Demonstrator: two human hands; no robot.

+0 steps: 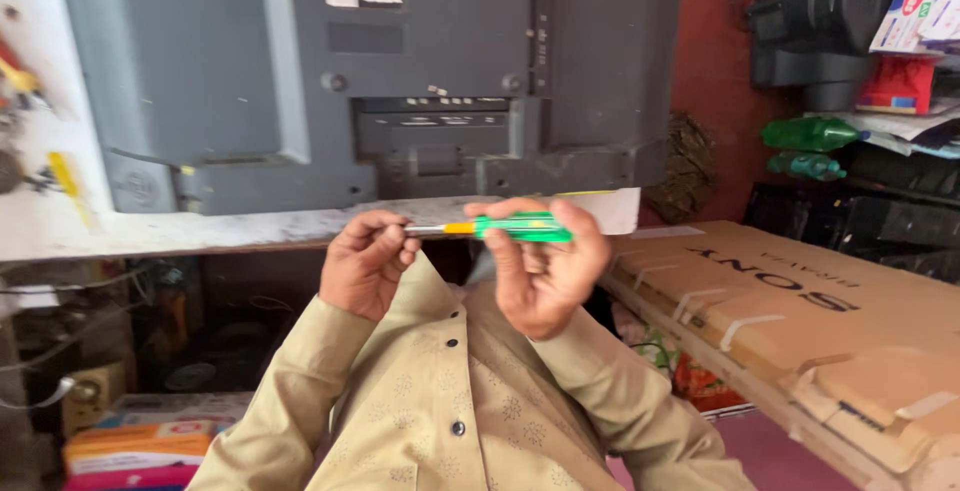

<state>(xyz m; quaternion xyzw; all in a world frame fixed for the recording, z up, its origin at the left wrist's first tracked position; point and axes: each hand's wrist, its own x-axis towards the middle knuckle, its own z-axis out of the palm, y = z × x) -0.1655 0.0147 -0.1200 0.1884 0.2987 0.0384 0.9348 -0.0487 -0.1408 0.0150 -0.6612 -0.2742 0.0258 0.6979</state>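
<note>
A screwdriver (520,228) with a green handle, an orange collar and a short metal shaft is held level in front of my chest. My right hand (545,276) is wrapped around the green handle. My left hand (362,263) pinches the tip end of the shaft between thumb and fingers. Both arms are in beige patterned sleeves. Just beyond the hands lies a large grey flat television (400,71), back side up, on a white worn bench (200,226).
A long brown cardboard box (800,321) lies at the right. Behind it, shelves hold two green bottles (810,136), small cartons and dark devices. Wires, a socket and coloured boxes (140,446) sit under the bench at the left. Small tools lie at the bench's far left.
</note>
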